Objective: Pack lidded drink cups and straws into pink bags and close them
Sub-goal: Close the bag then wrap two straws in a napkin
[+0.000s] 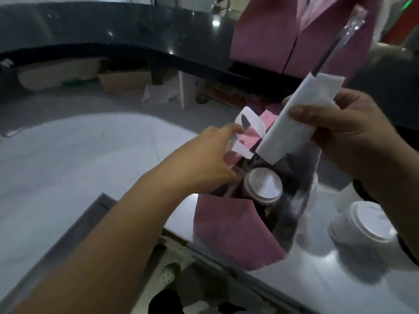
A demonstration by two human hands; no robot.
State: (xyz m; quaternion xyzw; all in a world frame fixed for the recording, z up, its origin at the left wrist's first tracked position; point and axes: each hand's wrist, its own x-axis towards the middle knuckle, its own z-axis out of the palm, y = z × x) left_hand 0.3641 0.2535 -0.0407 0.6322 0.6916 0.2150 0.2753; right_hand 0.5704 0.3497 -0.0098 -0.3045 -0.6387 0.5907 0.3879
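Observation:
A pink bag [229,232] with white handles stands open on the steel counter, and a lidded cup [264,185] sits inside it. My left hand [204,159] grips the bag's left rim near a white handle [240,150], holding the mouth apart. My right hand [344,130] pinches a folded white napkin [294,125] together with a wrapped straw [335,41] that sticks up and to the right, just above the bag's mouth. Another lidded cup [365,223] stands on the counter right of the bag.
A second pink bag [272,35] stands behind on the dark raised counter [113,26]. A white cloth-covered surface [79,159] lies to the left. The steel counter edge [204,252] runs diagonally below the bag, with shelving beneath.

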